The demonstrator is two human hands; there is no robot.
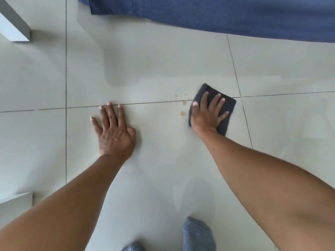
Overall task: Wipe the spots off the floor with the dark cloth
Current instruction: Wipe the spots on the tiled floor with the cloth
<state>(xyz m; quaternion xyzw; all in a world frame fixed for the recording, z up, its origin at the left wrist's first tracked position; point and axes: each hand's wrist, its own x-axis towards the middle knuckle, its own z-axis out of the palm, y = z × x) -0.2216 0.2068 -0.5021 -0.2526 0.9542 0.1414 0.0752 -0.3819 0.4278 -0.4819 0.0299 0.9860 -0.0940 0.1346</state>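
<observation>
A folded dark grey cloth (228,105) lies flat on the pale tiled floor (163,69). My right hand (206,115) presses down on it with fingers spread across its top. Several small brownish spots (182,113) mark the floor just left of the cloth, around the grout line. My left hand (114,131) rests flat on the tile further left, palm down, fingers apart, holding nothing.
A blue fabric edge (217,15) hangs along the top of the view. White furniture legs stand at the upper left (16,28) and lower left (16,205). My feet in grey socks (197,234) are at the bottom.
</observation>
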